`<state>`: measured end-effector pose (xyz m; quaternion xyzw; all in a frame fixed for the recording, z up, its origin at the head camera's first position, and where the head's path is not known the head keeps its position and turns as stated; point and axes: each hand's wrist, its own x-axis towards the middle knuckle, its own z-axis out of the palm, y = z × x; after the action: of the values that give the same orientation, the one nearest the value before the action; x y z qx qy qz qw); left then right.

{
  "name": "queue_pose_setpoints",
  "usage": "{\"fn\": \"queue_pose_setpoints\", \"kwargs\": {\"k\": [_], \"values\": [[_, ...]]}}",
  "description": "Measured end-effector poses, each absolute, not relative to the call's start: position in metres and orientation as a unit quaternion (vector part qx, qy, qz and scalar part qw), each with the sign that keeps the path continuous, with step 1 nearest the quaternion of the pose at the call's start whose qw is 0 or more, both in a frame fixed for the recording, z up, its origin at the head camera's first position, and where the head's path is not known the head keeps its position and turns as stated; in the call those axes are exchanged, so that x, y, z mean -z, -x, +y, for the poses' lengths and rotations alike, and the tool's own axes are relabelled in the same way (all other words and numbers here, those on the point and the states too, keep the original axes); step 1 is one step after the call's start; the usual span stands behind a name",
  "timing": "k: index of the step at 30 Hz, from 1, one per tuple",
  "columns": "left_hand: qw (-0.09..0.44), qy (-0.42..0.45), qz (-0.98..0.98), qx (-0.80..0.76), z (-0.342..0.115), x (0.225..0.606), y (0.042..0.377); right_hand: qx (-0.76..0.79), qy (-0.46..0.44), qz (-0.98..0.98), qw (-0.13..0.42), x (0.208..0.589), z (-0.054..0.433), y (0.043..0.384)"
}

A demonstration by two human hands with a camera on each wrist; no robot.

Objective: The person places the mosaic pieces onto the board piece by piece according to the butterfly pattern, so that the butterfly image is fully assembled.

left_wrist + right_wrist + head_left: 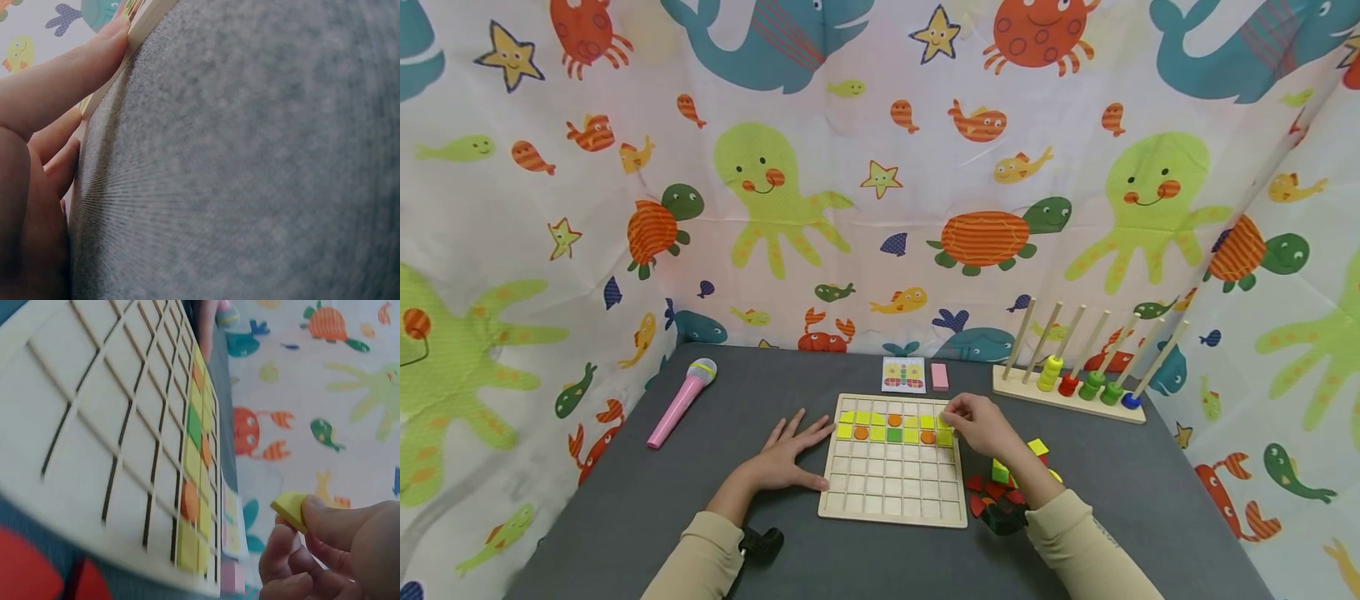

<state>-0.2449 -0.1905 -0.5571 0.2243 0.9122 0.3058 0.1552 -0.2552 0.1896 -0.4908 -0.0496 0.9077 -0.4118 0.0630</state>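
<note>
- Right hand (pixel 981 425): thumb and index finger pinched together on a flat yellow piece with a curved edge (pixel 292 508), the other fingers curled in below. It is above the far right part of the grid board, and in the right wrist view the piece is clear of the surface.
- Left hand (pixel 786 460): fingers straight and spread wide, with nothing in their grasp; the thumb touches the left edge of the board.
- Pale wooden grid board (pixel 887 509): flat on the dark grey table (pixel 805 375), between the hands. Yellow tiles (pixel 911 435), 3 orange discs (pixel 928 437) and 1 green square (pixel 894 434) sit in 2 adjacent rows of compartments near its far side.
- Loose heap of red, yellow and green pieces (pixel 995 490): just right of the board, partly hidden under the right forearm.
- Small card with a butterfly picture (pixel 903 375): beyond the far edge, with a pink rectangular block (pixel 939 377) just right of it.
- Wooden peg rack with coloured rings (pixel 1067 400): at the far right.
- Pink toy microphone (pixel 681 404): lying well left of the board.
- Cloth printed with sea animals (pixel 865 125): hanging behind the table.
</note>
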Motion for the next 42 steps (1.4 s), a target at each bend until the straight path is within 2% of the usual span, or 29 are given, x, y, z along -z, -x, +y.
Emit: {"fn": "queue_pose_setpoints", "kwargs": {"k": [16,33,42], "values": [[0.156,-0.214,0.913,-0.31,-0.191,0.555,0.245,0.443,0.13,0.883,0.081,0.499,0.115,0.255],[0.152,-0.214,0.914,-0.31,-0.192,0.557,0.247,0.394,0.144,0.905,0.077,0.522,0.044,0.264],[0.154,-0.219,0.911,-0.314,-0.192,0.559,0.246,0.321,0.132,0.936,0.06,0.528,0.029,0.26]]}}
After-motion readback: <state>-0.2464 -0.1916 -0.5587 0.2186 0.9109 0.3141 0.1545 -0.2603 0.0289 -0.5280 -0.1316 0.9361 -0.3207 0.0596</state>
